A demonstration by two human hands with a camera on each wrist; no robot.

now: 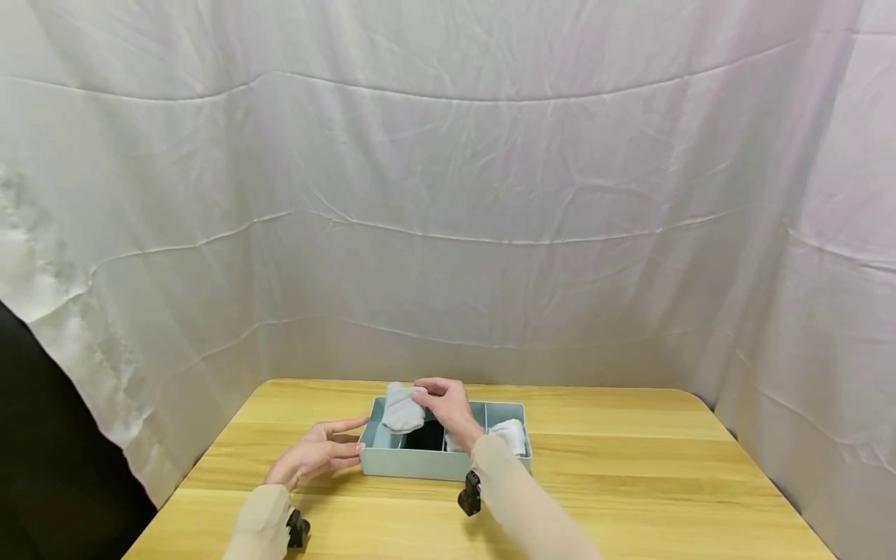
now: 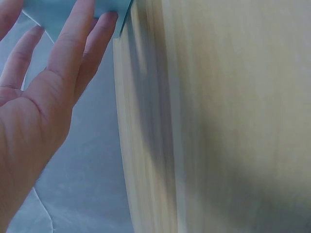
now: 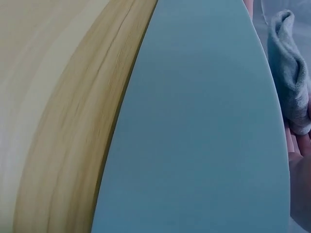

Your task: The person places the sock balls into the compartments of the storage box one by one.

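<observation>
A pale blue divided box [image 1: 413, 465] stands on the table. Over its left end compartment, my right hand [image 1: 451, 406] pinches a folded light grey cloth [image 1: 402, 408] by its right edge. In the right wrist view the grey cloth [image 3: 290, 73] shows its folds beyond the box wall [image 3: 204, 116], which hides part of the hand. My left hand [image 1: 315, 453] touches the box's left end with its fingers extended, as the left wrist view also shows. A black folded cloth [image 1: 425, 436] lies in the compartment beside the left one. A whitish cloth [image 1: 511, 435] fills part of the right end compartment.
The wooden table [image 1: 630, 467] extends on both sides of the box. Light grey curtains [image 1: 448, 194] hang behind and at both sides. A black area [image 1: 56, 459] shows at the lower left. Each wrist wears a small black camera [image 1: 470, 493].
</observation>
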